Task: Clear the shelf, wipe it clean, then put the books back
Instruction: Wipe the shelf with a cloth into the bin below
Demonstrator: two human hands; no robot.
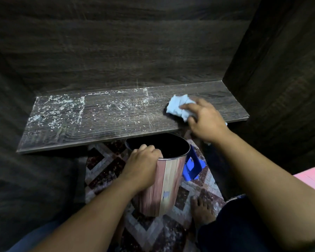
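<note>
Wooden shelf (107, 122), 1 blue cloth (176, 104) clutched by right hand (205, 120), left hand (142, 164) gripping 1 bin (165, 188).

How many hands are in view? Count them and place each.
2. The left hand grips the rim of the bin below the shelf; the right hand holds a blue cloth on the shelf, near its right end.

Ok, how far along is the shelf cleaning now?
Clearing looks done: no books on the shelf. Wiping is in hand: the right hand holds a cloth at the right end, the left hand grips a bin under the edge. White dust covers left and middle; books, out of view, go back after.
</note>
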